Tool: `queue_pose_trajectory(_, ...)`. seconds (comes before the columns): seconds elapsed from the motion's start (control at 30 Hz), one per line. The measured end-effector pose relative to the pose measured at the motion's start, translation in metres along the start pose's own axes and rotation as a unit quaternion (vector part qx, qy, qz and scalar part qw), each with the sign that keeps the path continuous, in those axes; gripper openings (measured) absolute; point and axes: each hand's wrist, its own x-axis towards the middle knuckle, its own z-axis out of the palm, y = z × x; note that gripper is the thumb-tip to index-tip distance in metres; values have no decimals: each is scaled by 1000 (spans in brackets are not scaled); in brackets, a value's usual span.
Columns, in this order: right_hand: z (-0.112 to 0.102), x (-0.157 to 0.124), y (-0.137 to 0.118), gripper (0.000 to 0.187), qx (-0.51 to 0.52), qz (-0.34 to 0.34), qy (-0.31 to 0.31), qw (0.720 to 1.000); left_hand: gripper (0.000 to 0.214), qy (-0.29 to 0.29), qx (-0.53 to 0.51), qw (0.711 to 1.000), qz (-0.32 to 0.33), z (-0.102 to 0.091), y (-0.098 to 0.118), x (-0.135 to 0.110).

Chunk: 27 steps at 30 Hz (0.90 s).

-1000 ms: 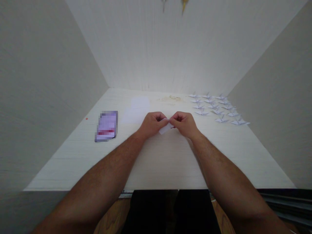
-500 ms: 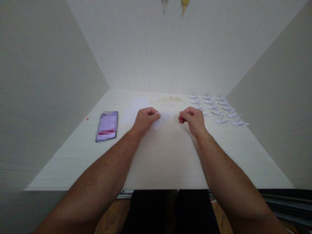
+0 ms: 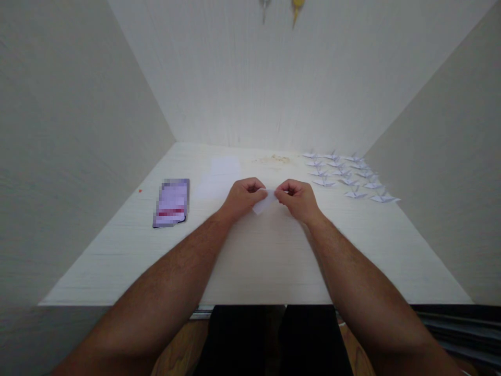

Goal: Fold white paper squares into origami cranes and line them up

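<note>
A small folded piece of white paper point(image 3: 263, 202) is held above the middle of the table. My left hand point(image 3: 246, 197) pinches its left side between thumb and fingers. At its right end, my right hand point(image 3: 298, 199) grips it the same way, fingertips close to those of the left. Fingers hide parts of the paper, so its exact fold cannot be made out. To the right, several white paper cranes point(image 3: 354, 193) stand in rows on the white table point(image 3: 266, 261).
Flat white paper sheets point(image 3: 221, 175) lie beyond my left hand. A phone point(image 3: 172, 203) with a blurred screen rests at the left, near a small red bit point(image 3: 140, 191). Pale walls enclose the table on three sides. A yellowish stain point(image 3: 281, 158) marks the back.
My right hand has moved left and now grips the paper, where before it was apart from it. The left hand and the paper have shifted slightly right and nearer.
</note>
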Motion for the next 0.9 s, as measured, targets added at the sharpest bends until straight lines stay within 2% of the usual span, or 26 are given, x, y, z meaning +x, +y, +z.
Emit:
queue_pose_trajectory(0.2, 2, -3, -3, 16, -13, -5, -3, 1000, 25, -21, 1, 1000, 4, 2, 4, -2)
queue_pose_trajectory(0.3, 3, -4, -3, 15, -12, -7, -9, 1000, 23, -7, 16, 1000, -6, 3, 4, -2)
queue_pose_trajectory(0.43, 3, -4, -2, 15, -2, -5, -11, 1000, 21, 0, -25, 998, -51, 3, 3, -1)
queue_pose_trajectory(0.67, 0, -2, -7, 16, 15, 14, -5, 1000, 21, -3, -79, 994, -70, -1, -2, 1)
queue_pose_trajectory(0.8, -2, -1, -9, 17, 21, 24, 19, 999, 22, 30, -113, 992, -54, -8, -6, 3)
queue_pose_trajectory(0.9, -2, -1, -7, 18, 20, 25, 18, 999, 24, 37, -79, 996, -22, -7, -4, 3)
